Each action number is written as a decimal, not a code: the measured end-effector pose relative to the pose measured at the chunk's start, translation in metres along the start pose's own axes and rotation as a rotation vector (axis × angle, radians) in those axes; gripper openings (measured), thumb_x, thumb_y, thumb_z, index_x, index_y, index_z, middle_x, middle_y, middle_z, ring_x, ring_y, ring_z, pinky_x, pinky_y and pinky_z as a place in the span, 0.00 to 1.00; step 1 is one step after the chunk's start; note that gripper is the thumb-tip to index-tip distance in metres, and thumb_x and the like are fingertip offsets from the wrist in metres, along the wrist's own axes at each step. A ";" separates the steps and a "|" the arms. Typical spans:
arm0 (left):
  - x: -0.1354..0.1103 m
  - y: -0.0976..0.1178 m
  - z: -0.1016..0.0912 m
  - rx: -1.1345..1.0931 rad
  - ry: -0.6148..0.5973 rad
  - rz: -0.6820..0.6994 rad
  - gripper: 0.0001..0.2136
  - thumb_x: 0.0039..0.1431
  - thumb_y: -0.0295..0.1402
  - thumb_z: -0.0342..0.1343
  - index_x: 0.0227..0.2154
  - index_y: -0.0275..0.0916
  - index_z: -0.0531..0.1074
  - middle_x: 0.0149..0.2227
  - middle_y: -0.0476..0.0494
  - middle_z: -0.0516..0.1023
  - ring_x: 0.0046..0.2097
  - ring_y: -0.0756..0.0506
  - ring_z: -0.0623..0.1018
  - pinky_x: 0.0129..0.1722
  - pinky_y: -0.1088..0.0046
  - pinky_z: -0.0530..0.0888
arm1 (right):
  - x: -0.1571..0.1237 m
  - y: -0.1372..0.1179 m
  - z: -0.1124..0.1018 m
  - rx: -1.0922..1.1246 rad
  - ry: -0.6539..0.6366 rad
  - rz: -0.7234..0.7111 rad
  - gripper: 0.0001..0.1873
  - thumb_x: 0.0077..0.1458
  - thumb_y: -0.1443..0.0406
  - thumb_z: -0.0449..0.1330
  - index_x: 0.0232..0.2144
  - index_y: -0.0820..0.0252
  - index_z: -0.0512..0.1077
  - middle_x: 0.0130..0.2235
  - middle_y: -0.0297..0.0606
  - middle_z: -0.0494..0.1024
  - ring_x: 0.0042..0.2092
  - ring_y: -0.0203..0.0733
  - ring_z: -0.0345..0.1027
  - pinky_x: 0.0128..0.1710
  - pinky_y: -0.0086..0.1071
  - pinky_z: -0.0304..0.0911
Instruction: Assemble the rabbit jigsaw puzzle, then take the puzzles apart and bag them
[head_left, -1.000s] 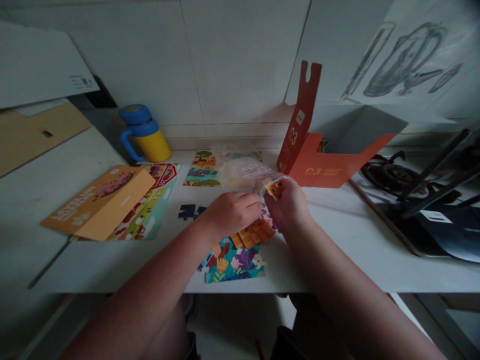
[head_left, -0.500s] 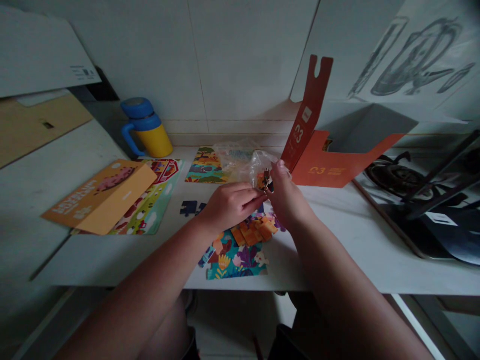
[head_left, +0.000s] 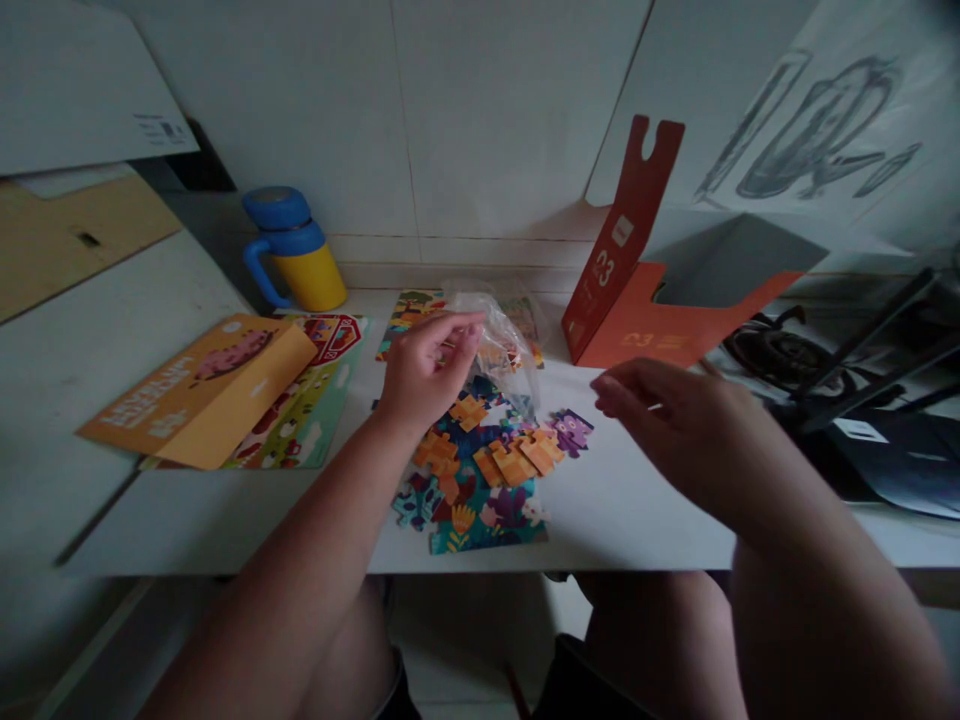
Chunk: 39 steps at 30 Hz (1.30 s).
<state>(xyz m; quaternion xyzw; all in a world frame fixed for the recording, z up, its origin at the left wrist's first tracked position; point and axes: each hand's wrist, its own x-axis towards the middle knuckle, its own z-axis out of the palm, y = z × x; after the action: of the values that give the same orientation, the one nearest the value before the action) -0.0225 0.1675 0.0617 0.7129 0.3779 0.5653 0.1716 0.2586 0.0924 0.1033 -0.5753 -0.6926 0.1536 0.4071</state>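
The left hand (head_left: 424, 368) pinches the top of a clear plastic bag (head_left: 504, 345) between thumb and fingers (head_left: 459, 332), holding it raised just above a loose pile of jigsaw pieces (head_left: 487, 455) on the white surface (head_left: 652, 500); the bag hangs mouth down, a few pieces inside it; the right hand (head_left: 671, 412) hovers right of the pile, fingers loosely spread, holding nothing; an orange card sleeve (head_left: 199, 392) lies well to the left, a blue-and-yellow mug (head_left: 294, 252) behind it; a red carton (head_left: 637, 300) stands open near the stove (head_left: 817, 360).
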 end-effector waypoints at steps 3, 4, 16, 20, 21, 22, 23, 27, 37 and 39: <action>0.000 -0.002 0.001 -0.070 -0.080 -0.005 0.15 0.74 0.43 0.57 0.52 0.41 0.81 0.50 0.40 0.84 0.40 0.47 0.84 0.35 0.72 0.82 | -0.030 0.023 0.026 -0.328 -0.171 -0.045 0.30 0.61 0.42 0.64 0.56 0.51 0.79 0.57 0.52 0.82 0.56 0.64 0.78 0.58 0.60 0.70; -0.001 -0.002 0.002 -0.076 -0.103 0.002 0.15 0.73 0.43 0.57 0.53 0.41 0.81 0.50 0.39 0.84 0.40 0.47 0.84 0.36 0.72 0.82 | -0.038 0.029 0.039 -0.370 -0.188 -0.058 0.38 0.59 0.39 0.64 0.64 0.53 0.74 0.66 0.55 0.75 0.66 0.69 0.69 0.63 0.64 0.65; -0.001 -0.015 0.003 -0.026 -0.099 -0.041 0.17 0.73 0.47 0.56 0.52 0.41 0.80 0.50 0.39 0.85 0.42 0.47 0.84 0.37 0.73 0.82 | -0.061 0.006 0.120 -0.448 -0.276 -0.171 0.38 0.62 0.40 0.63 0.63 0.57 0.73 0.68 0.56 0.71 0.67 0.70 0.63 0.65 0.66 0.58; -0.001 -0.018 0.003 -0.024 -0.095 -0.034 0.17 0.73 0.46 0.56 0.51 0.40 0.80 0.50 0.38 0.85 0.42 0.47 0.84 0.35 0.74 0.81 | -0.056 0.000 0.114 -0.444 -0.272 -0.209 0.23 0.68 0.50 0.61 0.55 0.58 0.77 0.57 0.52 0.78 0.57 0.63 0.69 0.58 0.56 0.66; -0.001 -0.018 0.003 -0.019 -0.092 -0.033 0.17 0.73 0.46 0.56 0.51 0.40 0.80 0.50 0.38 0.85 0.42 0.47 0.84 0.35 0.75 0.81 | -0.055 0.001 0.113 -0.457 -0.267 -0.212 0.22 0.68 0.51 0.61 0.54 0.58 0.77 0.56 0.52 0.78 0.55 0.62 0.69 0.57 0.56 0.66; -0.001 -0.019 0.003 -0.014 -0.089 -0.033 0.17 0.73 0.46 0.56 0.51 0.40 0.80 0.50 0.38 0.85 0.42 0.47 0.84 0.35 0.75 0.81 | -0.055 0.002 0.111 -0.470 -0.257 -0.212 0.21 0.68 0.52 0.61 0.54 0.59 0.77 0.54 0.52 0.78 0.54 0.62 0.69 0.55 0.55 0.67; -0.001 -0.020 0.003 -0.012 -0.085 -0.031 0.17 0.73 0.46 0.56 0.51 0.40 0.80 0.50 0.38 0.85 0.41 0.47 0.84 0.34 0.75 0.81 | -0.055 0.003 0.111 -0.479 -0.245 -0.210 0.20 0.68 0.52 0.61 0.53 0.59 0.76 0.52 0.52 0.78 0.53 0.61 0.69 0.54 0.54 0.67; -0.001 -0.021 0.004 -0.018 -0.071 -0.007 0.16 0.73 0.45 0.57 0.50 0.39 0.81 0.49 0.38 0.85 0.39 0.48 0.84 0.34 0.75 0.81 | -0.054 0.008 0.111 -0.457 -0.238 -0.246 0.17 0.69 0.57 0.61 0.54 0.59 0.74 0.49 0.50 0.78 0.51 0.59 0.70 0.52 0.52 0.68; 0.000 -0.021 0.004 0.017 -0.053 0.030 0.14 0.73 0.43 0.57 0.48 0.39 0.82 0.47 0.39 0.85 0.36 0.48 0.82 0.33 0.75 0.79 | -0.057 0.018 0.095 -0.242 -0.187 -0.368 0.10 0.72 0.67 0.53 0.51 0.57 0.71 0.45 0.46 0.80 0.47 0.52 0.74 0.49 0.45 0.69; -0.001 -0.023 0.005 0.019 -0.053 0.034 0.14 0.73 0.42 0.58 0.49 0.39 0.82 0.47 0.39 0.85 0.36 0.48 0.82 0.33 0.75 0.79 | -0.048 0.027 0.084 -0.246 -0.133 -0.318 0.10 0.72 0.68 0.52 0.51 0.57 0.72 0.46 0.46 0.80 0.48 0.52 0.73 0.50 0.44 0.68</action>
<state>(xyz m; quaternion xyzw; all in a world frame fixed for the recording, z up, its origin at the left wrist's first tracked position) -0.0257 0.1829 0.0445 0.7355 0.3663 0.5455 0.1653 0.2145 0.0779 0.0143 -0.4927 -0.8136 0.0391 0.3064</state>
